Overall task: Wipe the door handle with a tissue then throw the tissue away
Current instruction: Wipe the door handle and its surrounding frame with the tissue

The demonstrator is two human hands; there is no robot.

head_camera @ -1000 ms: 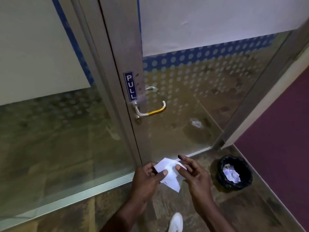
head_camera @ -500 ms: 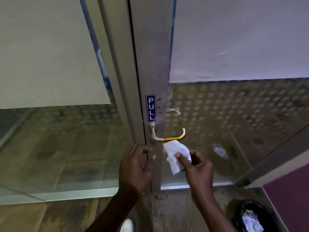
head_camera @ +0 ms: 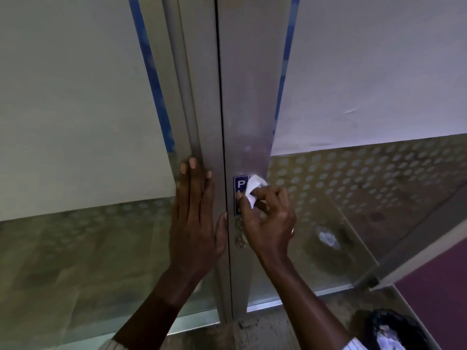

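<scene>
My right hand (head_camera: 267, 218) pinches a white tissue (head_camera: 254, 188) and presses it against the metal door stile (head_camera: 242, 97), just right of the blue PULL sign (head_camera: 239, 184). The hand covers the door handle almost entirely; only its mounting screws (head_camera: 241, 241) show below my thumb. My left hand (head_camera: 195, 215) lies flat, fingers spread, on the adjoining metal frame (head_camera: 199, 109) to the left of the door gap.
A black-lined waste bin (head_camera: 394, 329) holding crumpled paper stands on the floor at the lower right. Glass panels with frosted film and dots flank the stile. A dark red wall (head_camera: 444, 286) runs along the right.
My view has come closer to the door. My right hand rose with the tissue from below the handle onto it. My left hand moved up and flattened on the frame.
</scene>
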